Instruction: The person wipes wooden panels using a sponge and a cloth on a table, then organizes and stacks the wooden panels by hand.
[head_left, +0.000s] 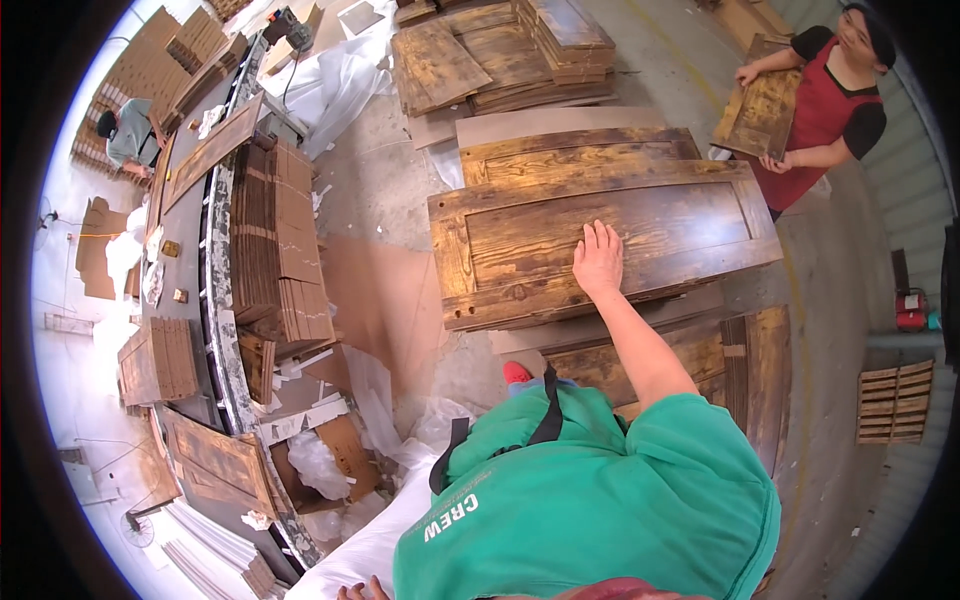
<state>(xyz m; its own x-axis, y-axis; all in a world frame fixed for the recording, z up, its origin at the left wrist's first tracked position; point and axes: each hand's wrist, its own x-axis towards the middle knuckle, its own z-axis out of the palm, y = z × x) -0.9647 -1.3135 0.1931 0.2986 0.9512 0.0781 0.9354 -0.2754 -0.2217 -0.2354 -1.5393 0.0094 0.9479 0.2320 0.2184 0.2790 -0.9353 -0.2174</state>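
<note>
My right hand (600,262) lies with fingers stretched out on the brown wood-grain door panel (520,235), which has a raised frame and a recessed middle. This panel tops a stack, and a similar panel (590,145) shows just beyond it. My left hand (363,590) is at the lower edge beside white plastic wrap (355,555). Only its fingers show; they are apart and nothing is seen in them.
At far right a co-worker in a red apron holds a smaller wooden panel (762,105). More stacked panels (565,50) stand behind. To the left runs a long workbench (212,270) with cardboard sheets (290,240); another person is beyond. Wooden panels (768,390) stand at right.
</note>
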